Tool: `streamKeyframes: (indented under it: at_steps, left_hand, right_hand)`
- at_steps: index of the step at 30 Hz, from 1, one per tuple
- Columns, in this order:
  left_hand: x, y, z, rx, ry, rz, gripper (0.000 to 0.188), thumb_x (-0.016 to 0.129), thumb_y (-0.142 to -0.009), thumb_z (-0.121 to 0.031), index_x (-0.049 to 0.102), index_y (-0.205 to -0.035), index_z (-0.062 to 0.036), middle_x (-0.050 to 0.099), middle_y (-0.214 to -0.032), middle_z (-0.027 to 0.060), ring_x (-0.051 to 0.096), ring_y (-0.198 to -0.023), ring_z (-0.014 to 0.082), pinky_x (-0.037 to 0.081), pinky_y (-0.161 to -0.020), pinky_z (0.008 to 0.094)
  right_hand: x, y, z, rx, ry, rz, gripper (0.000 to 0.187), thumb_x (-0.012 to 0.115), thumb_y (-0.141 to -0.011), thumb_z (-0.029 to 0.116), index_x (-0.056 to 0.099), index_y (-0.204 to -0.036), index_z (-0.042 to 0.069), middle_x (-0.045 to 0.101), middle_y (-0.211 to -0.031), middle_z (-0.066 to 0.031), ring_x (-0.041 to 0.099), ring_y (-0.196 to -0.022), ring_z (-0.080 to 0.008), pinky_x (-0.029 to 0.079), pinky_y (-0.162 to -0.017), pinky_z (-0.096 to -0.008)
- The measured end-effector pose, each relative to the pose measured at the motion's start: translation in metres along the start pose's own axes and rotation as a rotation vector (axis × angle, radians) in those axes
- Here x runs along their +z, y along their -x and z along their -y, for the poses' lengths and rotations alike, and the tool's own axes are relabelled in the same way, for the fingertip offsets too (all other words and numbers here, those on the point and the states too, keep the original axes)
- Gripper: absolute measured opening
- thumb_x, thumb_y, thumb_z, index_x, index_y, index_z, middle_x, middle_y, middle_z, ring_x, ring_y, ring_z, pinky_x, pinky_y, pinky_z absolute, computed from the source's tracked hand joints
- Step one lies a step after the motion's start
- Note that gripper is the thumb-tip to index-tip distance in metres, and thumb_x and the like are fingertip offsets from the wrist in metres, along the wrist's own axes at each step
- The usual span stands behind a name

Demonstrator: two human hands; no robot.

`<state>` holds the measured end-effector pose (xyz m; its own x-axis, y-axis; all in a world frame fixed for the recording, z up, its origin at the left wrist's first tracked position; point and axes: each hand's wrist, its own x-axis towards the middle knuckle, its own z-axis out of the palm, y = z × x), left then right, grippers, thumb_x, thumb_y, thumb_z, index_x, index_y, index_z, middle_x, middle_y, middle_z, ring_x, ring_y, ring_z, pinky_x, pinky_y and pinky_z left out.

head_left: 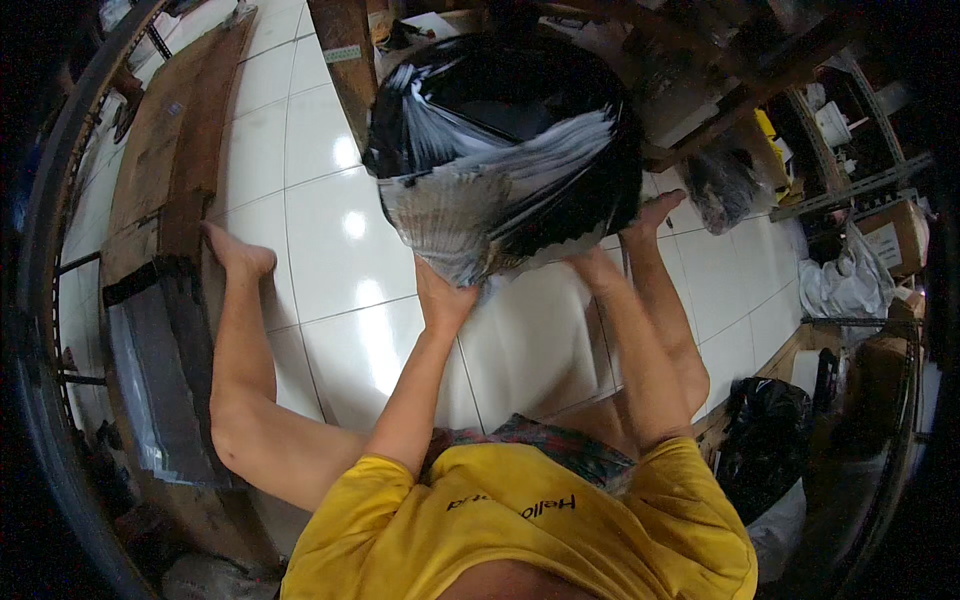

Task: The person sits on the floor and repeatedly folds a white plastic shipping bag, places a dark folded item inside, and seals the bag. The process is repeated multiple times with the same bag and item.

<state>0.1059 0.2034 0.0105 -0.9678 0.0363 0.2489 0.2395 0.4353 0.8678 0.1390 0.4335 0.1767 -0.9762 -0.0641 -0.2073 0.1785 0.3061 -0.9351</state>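
Head view: one large bundle in black and pale plastic film is located directly ahead of the person, over the white tiled floor. Left hand and right hand meet its near lower edge, spaced apart. Fingers are hidden at the bundle's underside; whether either grip is clamped cannot be told. Long brown cardboard lies left, beside the foot. A black plastic bag sits right.

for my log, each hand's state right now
Left hand: holding the black plastic bundle by its near edge.
Right hand: against the bundle, fingers hidden, cannot be told.
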Motion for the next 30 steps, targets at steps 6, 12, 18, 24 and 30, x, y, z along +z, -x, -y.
streamKeyframes:
  at_steps: [6,12,18,24,30]
  left_hand:
    - [-0.015,-0.003,-0.014,0.176,0.005,0.163,0.063,0.082,-0.071,-0.017,0.06,-0.128,-0.002,0.059,-0.129,0.0248,0.052,-0.123,0.0452,0.042,-0.104,0.0451]
    - [-0.012,0.007,-0.019,0.234,-0.064,0.188,0.054,0.081,-0.075,-0.022,0.065,-0.123,-0.0029,0.065,-0.126,0.0225,0.058,-0.118,0.0414,0.044,-0.103,0.0449]
    - [0.012,0.015,-0.008,0.192,-0.143,0.199,0.057,0.079,-0.076,-0.022,0.062,-0.128,-0.0041,0.055,-0.135,0.0249,0.05,-0.126,0.0438,0.041,-0.107,0.0464]
    - [0.01,0.019,-0.005,0.155,-0.159,0.231,0.061,0.077,-0.076,-0.021,0.059,-0.132,-0.0052,0.045,-0.144,0.0274,0.043,-0.133,0.0462,0.037,-0.111,0.0479]
    - [-0.016,0.017,-0.018,0.156,-0.058,0.407,0.065,0.075,-0.077,-0.021,0.056,-0.137,-0.0064,0.035,-0.153,0.0298,0.036,-0.14,0.0486,0.034,-0.115,0.0494]
  right_hand:
    - [0.094,-0.006,-0.037,-0.038,-0.165,0.016,0.102,0.078,-0.087,0.029,0.011,-0.159,0.002,0.03,-0.16,-0.0209,0.028,-0.148,-0.033,0.024,-0.122,-0.0438]
    - [0.098,0.0,0.01,-0.218,0.064,0.002,0.116,0.088,-0.069,0.036,0.021,-0.155,-0.001,0.033,-0.157,-0.0219,0.029,-0.147,-0.0372,0.025,-0.121,-0.0458]
    - [0.145,-0.01,-0.027,-0.278,0.279,-0.359,0.075,0.091,-0.066,0.035,0.061,-0.126,0.001,0.06,-0.13,-0.019,0.056,-0.12,-0.0344,0.041,-0.105,-0.0434]
    - [0.168,-0.021,-0.012,-0.409,0.084,-0.635,0.043,0.092,-0.069,0.025,0.074,-0.102,0.004,0.073,-0.104,-0.0122,0.068,-0.101,-0.0275,0.049,-0.094,-0.0414]
    - [0.187,-0.029,-0.047,-0.373,0.263,-0.801,0.034,0.077,-0.086,0.021,0.068,-0.114,0.005,0.067,-0.121,-0.0143,0.06,-0.118,-0.027,0.043,-0.104,-0.041]
